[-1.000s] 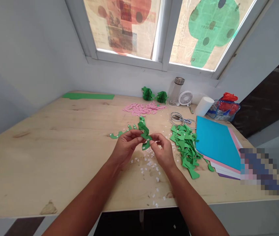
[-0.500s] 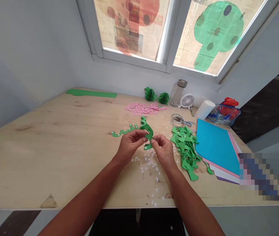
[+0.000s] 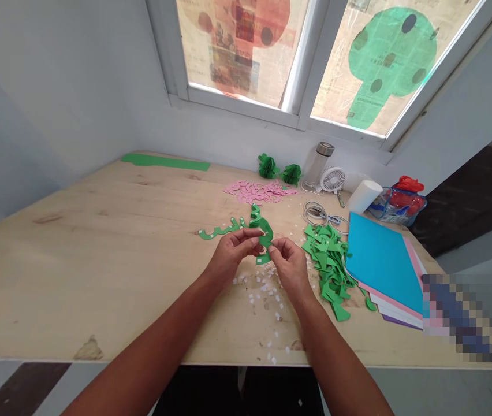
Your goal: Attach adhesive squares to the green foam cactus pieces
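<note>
Between my hands is a curvy green paper cutout (image 3: 267, 231) with small white squares stuck on it. My left hand (image 3: 234, 249) grips its left side, thumb and fingers pinched together. From the right, my right hand (image 3: 288, 261) pinches its edge between thumb and forefinger. Just beyond my left hand lies another wavy green paper strip (image 3: 209, 233) bearing white squares, partly hidden by the fingers. Tiny white paper bits (image 3: 267, 283) are scattered on the table under and in front of my hands.
On the wooden table (image 3: 99, 277), green scraps (image 3: 330, 266) and a stack of coloured paper (image 3: 382, 260) lie to the right. Behind are pink cutouts (image 3: 258, 191), green paper ornaments (image 3: 267, 166), scissors (image 3: 315, 214), a bottle (image 3: 319, 164), a small fan (image 3: 332, 179) and a white roll (image 3: 364, 196).
The view has shifted slightly, so the scene sits a little further right. Both hands keep hold of the green cutout, which has turned slightly.
</note>
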Demonstrator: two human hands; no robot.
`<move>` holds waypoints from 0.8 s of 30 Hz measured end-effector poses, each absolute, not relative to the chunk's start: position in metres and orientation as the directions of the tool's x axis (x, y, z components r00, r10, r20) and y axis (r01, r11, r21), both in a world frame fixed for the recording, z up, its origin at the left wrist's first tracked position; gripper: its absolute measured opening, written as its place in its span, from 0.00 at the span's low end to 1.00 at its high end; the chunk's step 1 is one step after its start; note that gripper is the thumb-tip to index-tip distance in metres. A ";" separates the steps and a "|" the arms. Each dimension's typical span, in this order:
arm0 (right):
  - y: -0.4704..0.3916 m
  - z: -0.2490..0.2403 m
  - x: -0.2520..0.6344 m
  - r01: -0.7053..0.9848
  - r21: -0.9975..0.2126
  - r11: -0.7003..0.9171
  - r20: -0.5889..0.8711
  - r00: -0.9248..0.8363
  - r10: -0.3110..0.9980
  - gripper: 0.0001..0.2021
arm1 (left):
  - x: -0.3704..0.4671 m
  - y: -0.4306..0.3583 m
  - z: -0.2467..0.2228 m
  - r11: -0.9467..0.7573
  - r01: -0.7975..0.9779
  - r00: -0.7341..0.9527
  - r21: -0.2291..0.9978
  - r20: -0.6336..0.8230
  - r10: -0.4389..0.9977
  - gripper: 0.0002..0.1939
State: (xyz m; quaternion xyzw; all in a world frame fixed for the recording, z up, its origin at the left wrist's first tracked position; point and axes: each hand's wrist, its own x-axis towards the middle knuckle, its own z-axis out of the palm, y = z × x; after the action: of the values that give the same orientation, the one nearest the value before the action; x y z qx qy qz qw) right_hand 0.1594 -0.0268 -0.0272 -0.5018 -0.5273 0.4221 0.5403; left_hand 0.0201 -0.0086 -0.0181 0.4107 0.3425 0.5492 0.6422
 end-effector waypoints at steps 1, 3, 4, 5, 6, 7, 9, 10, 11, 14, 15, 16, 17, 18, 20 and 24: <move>-0.027 -0.027 0.159 0.067 -0.988 0.138 0.143 0.088 0.986 0.09 | 0.020 -0.008 -0.019 0.061 -0.420 0.163 0.906 0.009 0.987 0.11; -0.027 -0.027 0.159 0.048 -0.990 0.134 0.137 0.086 0.987 0.08 | 0.020 -0.007 -0.020 0.050 -0.410 0.156 0.911 0.016 0.988 0.12; -0.027 -0.026 0.159 0.039 -0.991 0.131 0.134 0.083 0.987 0.08 | 0.020 -0.007 -0.021 0.038 -0.407 0.147 0.912 0.025 0.989 0.11; -0.027 -0.026 0.158 0.029 -0.991 0.128 0.130 0.082 0.988 0.08 | 0.020 -0.007 -0.021 0.024 -0.407 0.139 0.913 0.036 0.990 0.11; -0.027 -0.025 0.158 0.018 -0.992 0.124 0.126 0.082 0.989 0.08 | 0.020 -0.007 -0.021 0.010 -0.408 0.133 0.913 0.048 0.990 0.11; -0.027 -0.024 0.157 0.005 -0.993 0.121 0.121 0.083 0.989 0.08 | 0.020 -0.008 -0.021 -0.005 -0.408 0.129 0.913 0.063 0.990 0.11; -0.028 -0.022 0.156 -0.033 -0.993 0.111 0.108 0.086 0.991 0.07 | 0.020 -0.009 -0.020 -0.033 -0.404 0.135 0.914 0.095 0.986 0.12; -0.029 -0.021 0.156 -0.056 -0.993 0.104 0.099 0.087 0.991 0.07 | 0.020 -0.009 -0.020 -0.046 -0.398 0.145 0.916 0.112 0.983 0.12; -0.029 -0.019 0.156 -0.079 -0.992 0.096 0.089 0.088 0.992 0.07 | 0.020 -0.010 -0.019 -0.059 -0.392 0.155 0.918 0.129 0.980 0.12; -0.031 -0.015 0.155 -0.121 -0.990 0.069 0.058 0.093 0.994 0.07 | 0.020 -0.011 -0.018 -0.084 -0.385 0.172 0.919 0.161 0.972 0.12; -0.031 -0.014 0.155 -0.124 -0.990 0.064 0.052 0.096 0.994 0.07 | 0.020 -0.011 -0.018 -0.087 -0.388 0.173 0.918 0.166 0.971 0.11; -0.031 -0.013 0.155 -0.124 -0.990 0.061 0.049 0.096 0.994 0.06 | 0.020 -0.010 -0.018 -0.089 -0.391 0.171 0.916 0.167 0.971 0.11; -0.032 -0.013 0.155 -0.125 -0.990 0.061 0.049 0.097 0.994 0.06 | 0.020 -0.010 -0.018 -0.090 -0.396 0.167 0.914 0.168 0.971 0.11; -0.032 -0.012 0.155 -0.125 -0.990 0.061 0.049 0.097 0.994 0.06 | 0.020 -0.010 -0.018 -0.090 -0.395 0.170 0.914 0.169 0.971 0.10; -0.033 -0.010 0.155 -0.118 -0.991 0.063 0.052 0.094 0.994 0.06 | 0.020 -0.010 -0.018 -0.090 -0.397 0.163 0.913 0.167 0.972 0.11; -0.034 -0.009 0.155 -0.108 -0.991 0.077 0.067 0.092 0.994 0.07 | 0.021 -0.010 -0.018 -0.098 -0.390 0.151 0.915 0.168 0.974 0.11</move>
State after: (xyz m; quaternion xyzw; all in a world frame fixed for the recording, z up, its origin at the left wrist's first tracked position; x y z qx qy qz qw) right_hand 0.1546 -0.0336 -0.0086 -0.4746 -0.4667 0.4862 0.5662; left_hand 0.0207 -0.0105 -0.0184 0.4698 0.3105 0.5728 0.5955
